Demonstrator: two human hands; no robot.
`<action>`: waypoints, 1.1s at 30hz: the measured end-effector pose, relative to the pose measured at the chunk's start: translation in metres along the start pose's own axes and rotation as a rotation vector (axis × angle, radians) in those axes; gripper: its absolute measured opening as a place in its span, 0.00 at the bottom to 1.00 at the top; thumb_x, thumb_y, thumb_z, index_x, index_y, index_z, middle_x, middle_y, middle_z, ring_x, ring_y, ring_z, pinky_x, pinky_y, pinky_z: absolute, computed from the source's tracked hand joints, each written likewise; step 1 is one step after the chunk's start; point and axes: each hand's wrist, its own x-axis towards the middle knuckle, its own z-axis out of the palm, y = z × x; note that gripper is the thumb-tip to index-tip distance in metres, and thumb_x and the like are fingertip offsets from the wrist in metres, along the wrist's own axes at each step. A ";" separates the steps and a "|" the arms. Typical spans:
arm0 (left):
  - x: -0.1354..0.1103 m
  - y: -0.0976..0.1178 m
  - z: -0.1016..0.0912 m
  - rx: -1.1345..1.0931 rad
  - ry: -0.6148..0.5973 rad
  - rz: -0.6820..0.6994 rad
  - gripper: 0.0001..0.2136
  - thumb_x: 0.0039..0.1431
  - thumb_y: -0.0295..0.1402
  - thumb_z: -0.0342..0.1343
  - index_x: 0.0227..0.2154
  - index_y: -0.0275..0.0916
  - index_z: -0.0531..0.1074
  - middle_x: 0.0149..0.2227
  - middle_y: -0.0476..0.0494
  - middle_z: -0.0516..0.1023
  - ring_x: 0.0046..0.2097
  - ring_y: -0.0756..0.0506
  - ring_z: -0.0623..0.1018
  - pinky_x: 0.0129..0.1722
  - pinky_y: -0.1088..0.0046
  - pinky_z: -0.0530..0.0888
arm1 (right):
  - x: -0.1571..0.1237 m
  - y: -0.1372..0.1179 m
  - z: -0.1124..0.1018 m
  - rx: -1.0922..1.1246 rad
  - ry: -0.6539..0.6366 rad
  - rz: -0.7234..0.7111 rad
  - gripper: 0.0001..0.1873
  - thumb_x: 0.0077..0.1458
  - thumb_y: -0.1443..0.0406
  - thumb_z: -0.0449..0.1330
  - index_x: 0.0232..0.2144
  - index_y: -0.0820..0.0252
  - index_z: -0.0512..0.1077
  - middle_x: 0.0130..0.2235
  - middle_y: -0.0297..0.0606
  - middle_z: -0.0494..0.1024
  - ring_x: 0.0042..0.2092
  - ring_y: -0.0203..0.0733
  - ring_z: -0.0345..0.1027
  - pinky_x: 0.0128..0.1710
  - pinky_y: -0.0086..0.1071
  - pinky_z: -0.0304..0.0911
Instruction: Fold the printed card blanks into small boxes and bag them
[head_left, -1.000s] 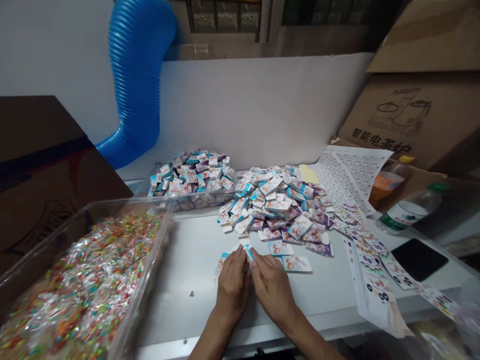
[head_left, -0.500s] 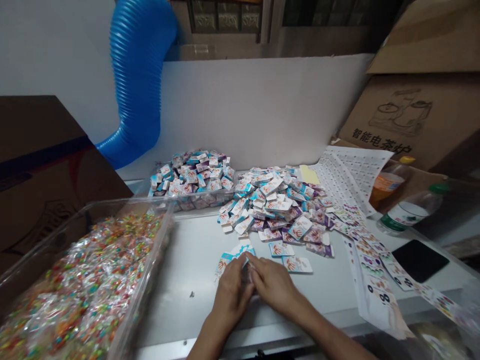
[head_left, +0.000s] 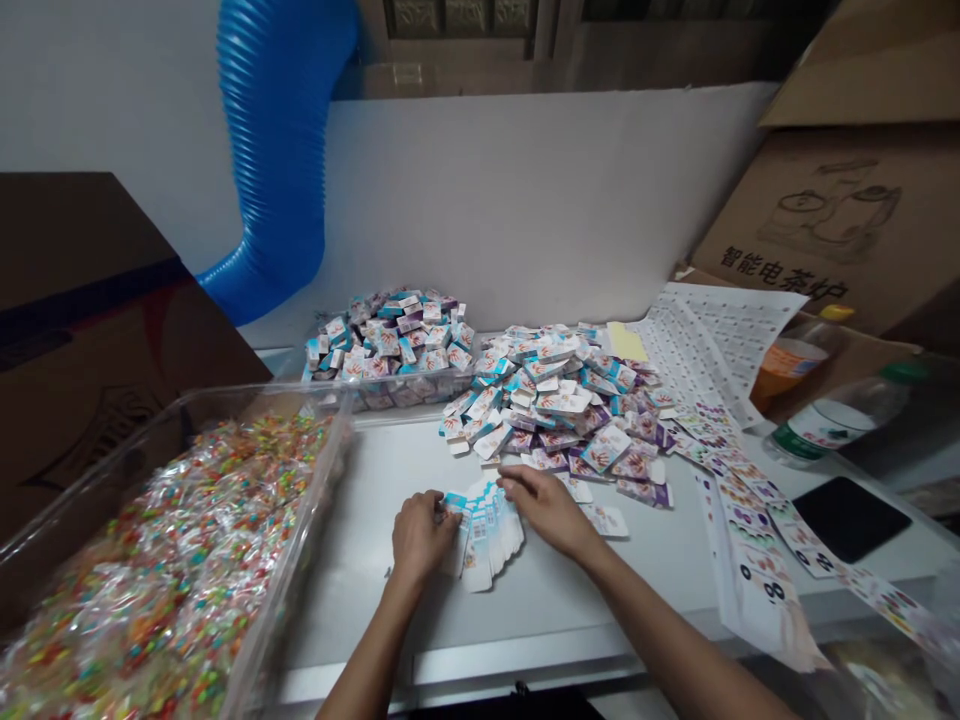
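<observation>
A row of small flat blue-and-white printed boxes (head_left: 487,535) lies fanned out on the white table. At its left end is my left hand (head_left: 421,535), fingers curled and thumb against the leftmost flat box. My right hand (head_left: 551,512) reaches over the right end, its fingers stretched and apart, fingertips at the far edge of the fan. Just behind it, a heap of small blue and purple boxes (head_left: 555,400) spreads over the table. Two loose boxes lie partly hidden by my right hand.
A clear tray of candy-coloured wrapped pieces (head_left: 341,440) stands left. Behind it sits a clear container (head_left: 375,396) full of small boxes. Printed sheets (head_left: 750,560), a black phone-like slab (head_left: 851,518) and a bottle (head_left: 832,415) are right. A blue hose (head_left: 277,150) hangs behind.
My hands were together over the small boxes; now they are apart, left hand to the left and right hand to the right. The flat boxes now show spread in a fan between them.
</observation>
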 end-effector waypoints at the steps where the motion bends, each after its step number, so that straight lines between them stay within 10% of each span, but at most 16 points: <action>1: -0.001 0.001 0.000 -0.011 -0.007 0.003 0.15 0.53 0.38 0.52 0.43 0.38 0.67 0.35 0.45 0.75 0.40 0.45 0.73 0.38 0.73 0.65 | -0.003 0.001 0.004 -0.034 -0.009 -0.016 0.17 0.55 0.59 0.53 0.44 0.60 0.72 0.43 0.41 0.76 0.44 0.44 0.70 0.45 0.37 0.64; 7: -0.007 0.006 -0.003 0.017 0.024 0.017 0.29 0.46 0.49 0.56 0.49 0.37 0.63 0.42 0.38 0.71 0.47 0.38 0.69 0.42 0.66 0.65 | -0.012 -0.002 0.014 -0.171 -0.032 -0.073 0.16 0.56 0.61 0.51 0.43 0.60 0.72 0.41 0.40 0.77 0.41 0.43 0.71 0.43 0.35 0.64; 18: -0.010 0.006 -0.014 -0.313 0.033 0.086 0.27 0.48 0.39 0.56 0.51 0.36 0.60 0.41 0.42 0.72 0.43 0.45 0.72 0.44 0.67 0.68 | -0.017 -0.001 0.014 -0.324 -0.025 -0.197 0.21 0.55 0.65 0.52 0.51 0.62 0.65 0.49 0.46 0.71 0.49 0.45 0.65 0.48 0.39 0.60; 23: -0.011 0.019 -0.038 -0.779 -0.322 0.255 0.22 0.53 0.40 0.53 0.50 0.36 0.62 0.35 0.43 0.75 0.38 0.46 0.75 0.37 0.68 0.72 | -0.013 -0.018 0.008 -0.408 -0.111 -0.397 0.11 0.55 0.66 0.53 0.41 0.57 0.72 0.43 0.39 0.74 0.47 0.42 0.63 0.46 0.36 0.58; 28: -0.019 0.034 -0.045 -0.173 0.052 0.530 0.21 0.52 0.40 0.55 0.49 0.40 0.65 0.46 0.39 0.73 0.47 0.38 0.71 0.49 0.54 0.65 | -0.008 -0.020 0.003 -0.389 -0.038 -0.137 0.12 0.55 0.63 0.53 0.24 0.61 0.71 0.24 0.31 0.71 0.28 0.36 0.63 0.29 0.28 0.54; 33: -0.026 0.043 -0.034 0.114 0.148 0.654 0.26 0.50 0.31 0.55 0.53 0.38 0.57 0.46 0.38 0.72 0.46 0.39 0.71 0.51 0.54 0.63 | -0.001 -0.011 0.002 0.034 -0.187 0.034 0.11 0.52 0.62 0.54 0.24 0.62 0.70 0.22 0.30 0.68 0.25 0.34 0.60 0.24 0.25 0.56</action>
